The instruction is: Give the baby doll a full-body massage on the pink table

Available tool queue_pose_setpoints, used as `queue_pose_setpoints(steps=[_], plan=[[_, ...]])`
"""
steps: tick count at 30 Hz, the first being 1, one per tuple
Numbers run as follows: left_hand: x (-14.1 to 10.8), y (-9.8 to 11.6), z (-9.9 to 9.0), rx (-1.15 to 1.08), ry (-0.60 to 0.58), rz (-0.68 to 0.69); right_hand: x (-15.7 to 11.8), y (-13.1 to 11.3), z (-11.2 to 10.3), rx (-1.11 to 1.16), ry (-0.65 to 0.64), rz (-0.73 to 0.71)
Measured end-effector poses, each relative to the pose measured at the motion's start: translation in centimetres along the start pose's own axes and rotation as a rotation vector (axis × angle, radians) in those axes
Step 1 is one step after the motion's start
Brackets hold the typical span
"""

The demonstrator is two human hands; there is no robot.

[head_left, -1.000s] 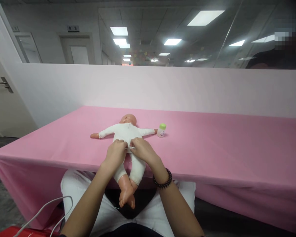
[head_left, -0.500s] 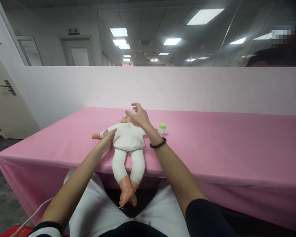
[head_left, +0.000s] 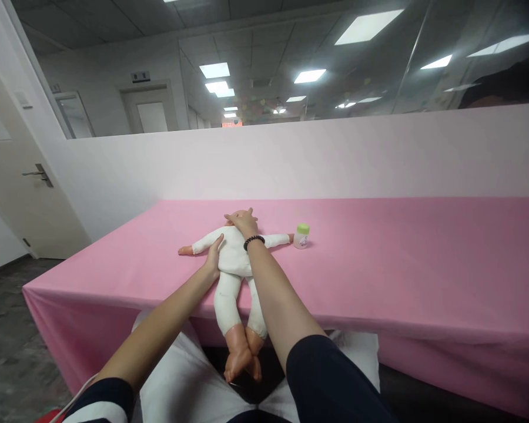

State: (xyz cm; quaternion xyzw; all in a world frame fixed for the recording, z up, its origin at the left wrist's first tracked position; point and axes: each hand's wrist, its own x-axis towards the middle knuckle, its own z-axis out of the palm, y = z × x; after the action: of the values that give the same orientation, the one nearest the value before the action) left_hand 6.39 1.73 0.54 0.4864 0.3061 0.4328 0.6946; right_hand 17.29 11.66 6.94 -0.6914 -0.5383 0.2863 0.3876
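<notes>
A baby doll in a white suit [head_left: 233, 252] lies on its back on the pink-covered table [head_left: 379, 264], its bare feet hanging over the front edge. My left hand [head_left: 213, 256] rests against the side of the doll's torso, thumb up and fingers partly hidden behind it. My right hand [head_left: 243, 221], with a dark bead bracelet at the wrist, lies over the doll's face and neck, fingers spread, and hides most of the head. A small jar with a green lid [head_left: 301, 237] stands beside the doll's hand on the right.
A white wall [head_left: 335, 158] with a window above it runs behind the table. On the left is a door [head_left: 39, 205] with a metal handle. A white cable and something red show at the lower left.
My right hand has come down from above the doll's head onto its face and neck. My left hand stays at the doll's side. The view has shifted slightly.
</notes>
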Motion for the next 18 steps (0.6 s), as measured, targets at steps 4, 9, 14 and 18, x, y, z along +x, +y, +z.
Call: queue_pose_setpoints(steps=[4,9,14,18], plan=[[-0.1,0.5,0.8,-0.018,-0.079,-0.064,-0.1,1.2,0.7,-0.003,0.076,-0.003],[-0.4,0.5,1.3,0.014,0.032,-0.007,-0.7,1.7,0.3,0.003,0.057,0.017],[-0.6,0.4,1.2,0.018,0.141,0.063,-1.4,1.9,-0.4,0.067,0.093,0.033],[-1.7,0.4,2.1,0.091,0.184,0.237,-1.4,1.9,-0.9,0.275,0.138,-0.017]])
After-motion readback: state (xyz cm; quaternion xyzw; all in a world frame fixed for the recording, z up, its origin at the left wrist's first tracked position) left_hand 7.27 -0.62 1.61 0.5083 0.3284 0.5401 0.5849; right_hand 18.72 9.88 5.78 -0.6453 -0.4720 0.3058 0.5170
